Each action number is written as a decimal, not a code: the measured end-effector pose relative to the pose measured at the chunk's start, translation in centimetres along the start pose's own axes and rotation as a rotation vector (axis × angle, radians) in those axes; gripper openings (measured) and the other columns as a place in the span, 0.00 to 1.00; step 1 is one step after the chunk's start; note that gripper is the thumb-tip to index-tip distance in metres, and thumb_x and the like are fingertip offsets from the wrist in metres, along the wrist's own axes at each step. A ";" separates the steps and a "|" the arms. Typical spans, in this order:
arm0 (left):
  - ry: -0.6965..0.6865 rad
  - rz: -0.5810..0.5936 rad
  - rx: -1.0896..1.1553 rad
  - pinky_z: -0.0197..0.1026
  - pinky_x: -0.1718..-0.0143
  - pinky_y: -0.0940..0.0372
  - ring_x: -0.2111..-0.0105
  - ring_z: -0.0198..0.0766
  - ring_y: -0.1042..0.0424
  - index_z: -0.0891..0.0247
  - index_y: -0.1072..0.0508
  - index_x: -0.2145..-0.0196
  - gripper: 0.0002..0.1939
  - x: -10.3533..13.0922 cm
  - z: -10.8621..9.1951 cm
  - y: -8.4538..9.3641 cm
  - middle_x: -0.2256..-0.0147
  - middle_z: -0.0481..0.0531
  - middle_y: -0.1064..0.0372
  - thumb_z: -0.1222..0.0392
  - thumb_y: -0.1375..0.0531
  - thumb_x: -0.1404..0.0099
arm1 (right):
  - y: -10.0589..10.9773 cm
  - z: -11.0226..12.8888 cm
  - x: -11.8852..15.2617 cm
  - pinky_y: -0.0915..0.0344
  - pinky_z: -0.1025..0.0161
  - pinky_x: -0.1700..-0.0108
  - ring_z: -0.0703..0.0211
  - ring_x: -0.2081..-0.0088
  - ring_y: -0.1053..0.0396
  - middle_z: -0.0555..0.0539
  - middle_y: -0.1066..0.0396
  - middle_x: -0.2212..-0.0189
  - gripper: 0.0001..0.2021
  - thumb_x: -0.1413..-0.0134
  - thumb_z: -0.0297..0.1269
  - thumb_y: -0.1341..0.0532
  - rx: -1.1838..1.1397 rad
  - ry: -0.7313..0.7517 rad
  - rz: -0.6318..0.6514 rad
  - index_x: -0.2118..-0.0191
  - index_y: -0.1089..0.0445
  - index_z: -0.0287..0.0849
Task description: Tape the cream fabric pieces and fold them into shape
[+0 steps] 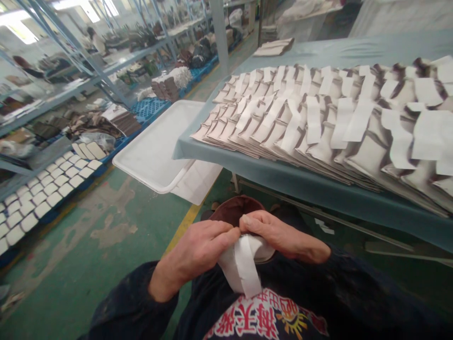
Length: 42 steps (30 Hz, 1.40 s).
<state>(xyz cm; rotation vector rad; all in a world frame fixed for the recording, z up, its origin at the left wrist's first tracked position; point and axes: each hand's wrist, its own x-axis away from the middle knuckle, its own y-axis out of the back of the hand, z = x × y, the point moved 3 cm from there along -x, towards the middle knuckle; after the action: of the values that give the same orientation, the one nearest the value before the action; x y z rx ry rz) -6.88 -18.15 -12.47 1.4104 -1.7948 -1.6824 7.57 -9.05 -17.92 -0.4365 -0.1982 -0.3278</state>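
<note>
My left hand and my right hand meet in front of my body, fingers pinched on a fabric piece. This fabric piece is cream on the side hanging below my fingers, and its maroon side shows beyond them. A white strip hangs down the middle of the cream part. Both thumbs press close together at the top edge, where the exact grip is partly hidden. Ahead, rows of similar cream and brown pieces lie overlapped on the table, many with white strips on them.
The table has a blue-green cover. A white plastic bin stands at its left end. Pale pads lie on blue pallets to the left, by shelving with stacked goods. White scraps lie under the table.
</note>
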 end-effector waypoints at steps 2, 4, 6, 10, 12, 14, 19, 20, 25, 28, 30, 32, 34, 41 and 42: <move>-0.025 -0.005 -0.044 0.38 0.68 0.28 0.70 0.37 0.24 0.64 0.30 0.52 0.11 0.3 -0.1 -0.1 0.66 0.54 0.22 0.68 0.50 0.25 | 0.0 -0.7 0.0 0.59 0.67 0.80 0.70 0.81 0.57 0.58 0.49 0.82 0.32 0.49 0.71 0.39 -0.042 -0.012 -0.009 0.77 0.41 0.43; -0.040 0.015 -0.076 0.38 0.70 0.29 0.71 0.37 0.25 0.64 0.29 0.52 0.11 0.5 0.0 -0.4 0.67 0.54 0.22 0.68 0.49 0.26 | -0.1 -1.2 0.2 0.59 0.68 0.80 0.71 0.81 0.56 0.59 0.48 0.83 0.31 0.49 0.69 0.37 -0.058 -0.022 -0.009 0.76 0.40 0.42; -0.058 0.035 -0.097 0.38 0.71 0.31 0.72 0.37 0.26 0.64 0.29 0.52 0.11 0.7 0.1 -0.8 0.68 0.53 0.23 0.68 0.49 0.26 | -0.1 -1.6 0.3 0.59 0.69 0.81 0.71 0.82 0.55 0.59 0.47 0.83 0.31 0.50 0.68 0.35 -0.061 -0.025 -0.026 0.75 0.40 0.42; -0.080 -0.017 -0.059 0.37 0.71 0.33 0.73 0.35 0.27 0.63 0.31 0.51 0.10 0.8 0.3 -1.5 0.69 0.52 0.23 0.67 0.50 0.25 | -0.3 -1.8 0.7 0.57 0.70 0.80 0.71 0.80 0.52 0.59 0.47 0.81 0.29 0.49 0.65 0.34 -0.050 0.007 -0.068 0.75 0.42 0.43; -0.065 -0.076 0.014 0.37 0.70 0.32 0.73 0.35 0.26 0.62 0.32 0.50 0.10 0.7 0.3 -1.6 0.69 0.51 0.23 0.66 0.50 0.25 | -0.3 -1.6 1.0 0.56 0.70 0.80 0.71 0.80 0.53 0.59 0.49 0.80 0.29 0.47 0.65 0.35 -0.034 0.045 -0.078 0.75 0.43 0.43; -0.009 -0.113 0.060 0.37 0.70 0.30 0.72 0.36 0.24 0.62 0.33 0.50 0.09 0.6 0.3 -1.5 0.69 0.51 0.22 0.64 0.48 0.25 | -0.1 -1.2 1.4 0.57 0.69 0.79 0.71 0.79 0.54 0.59 0.50 0.80 0.29 0.44 0.65 0.37 0.015 0.081 -0.093 0.74 0.44 0.44; 0.149 0.016 0.174 0.39 0.64 0.29 0.66 0.40 0.22 0.63 0.32 0.50 0.12 0.3 0.6 -0.3 0.63 0.55 0.21 0.55 0.44 0.26 | 0.7 0.4 2.3 0.54 0.68 0.77 0.68 0.77 0.53 0.57 0.48 0.78 0.26 0.37 0.62 0.42 0.300 0.153 -0.080 0.73 0.41 0.42; 0.170 0.059 0.222 0.38 0.64 0.30 0.65 0.39 0.22 0.63 0.31 0.51 0.12 0.2 0.6 0.0 0.63 0.55 0.21 0.55 0.46 0.25 | 0.7 0.8 2.4 0.53 0.68 0.76 0.68 0.76 0.52 0.56 0.47 0.78 0.25 0.36 0.59 0.43 0.367 0.172 -0.074 0.73 0.40 0.42; 0.204 0.201 0.342 0.35 0.67 0.35 0.70 0.34 0.27 0.64 0.27 0.61 0.17 -0.4 0.9 0.5 0.69 0.51 0.25 0.58 0.53 0.22 | 0.3 2.3 3.0 0.48 0.67 0.72 0.66 0.75 0.47 0.54 0.40 0.77 0.17 0.30 0.42 0.47 0.694 0.301 -0.069 0.71 0.38 0.42; 0.156 0.205 0.201 0.36 0.73 0.40 0.75 0.33 0.33 0.64 0.29 0.67 0.19 -0.6 0.9 0.0 0.74 0.48 0.29 0.58 0.53 0.22 | 0.1 2.2 3.4 0.48 0.67 0.71 0.67 0.75 0.45 0.54 0.39 0.76 0.14 0.30 0.37 0.48 0.793 0.385 -0.085 0.71 0.38 0.42; 0.099 0.128 0.022 0.38 0.76 0.45 0.79 0.33 0.37 0.62 0.32 0.73 0.22 -0.5 1.0 -0.4 0.78 0.46 0.33 0.57 0.53 0.22 | 0.2 1.8 3.5 0.48 0.67 0.71 0.67 0.76 0.45 0.55 0.39 0.77 0.14 0.30 0.35 0.48 0.842 0.436 -0.107 0.70 0.38 0.42; 0.060 0.038 -0.116 0.39 0.77 0.49 0.81 0.33 0.40 0.61 0.36 0.77 0.25 -0.3 1.2 -0.8 0.81 0.45 0.37 0.55 0.53 0.22 | 0.3 1.4 3.5 0.49 0.67 0.72 0.67 0.76 0.45 0.54 0.38 0.77 0.13 0.30 0.34 0.48 0.889 0.482 -0.134 0.70 0.37 0.42; 0.053 -0.002 -0.144 0.40 0.77 0.50 0.81 0.32 0.42 0.60 0.38 0.79 0.27 0.0 1.4 -1.0 0.83 0.44 0.39 0.53 0.53 0.22 | 0.3 1.3 3.6 0.49 0.66 0.72 0.66 0.76 0.45 0.54 0.37 0.77 0.13 0.30 0.33 0.48 0.934 0.512 -0.146 0.69 0.37 0.43; 0.074 0.186 0.084 0.38 0.72 0.41 0.75 0.35 0.33 0.63 0.31 0.67 0.25 -1.0 0.4 -0.3 0.74 0.48 0.31 0.53 0.60 0.21 | -0.3 2.1 4.2 0.48 0.65 0.70 0.64 0.74 0.42 0.52 0.35 0.73 0.10 0.30 0.31 0.49 1.030 0.618 -0.098 0.66 0.36 0.43; 0.081 0.198 0.090 0.39 0.71 0.41 0.75 0.36 0.34 0.63 0.32 0.68 0.24 -1.3 0.0 -0.1 0.74 0.48 0.31 0.54 0.60 0.21 | -0.3 2.2 4.2 0.48 0.65 0.70 0.64 0.74 0.41 0.52 0.35 0.73 0.11 0.30 0.32 0.49 1.008 0.632 -0.101 0.66 0.36 0.43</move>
<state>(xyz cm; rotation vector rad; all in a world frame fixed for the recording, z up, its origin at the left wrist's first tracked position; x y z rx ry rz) -6.24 -17.15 -12.05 1.2690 -1.9156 -1.4427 11.10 -9.50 -14.74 0.6784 0.2416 -0.4052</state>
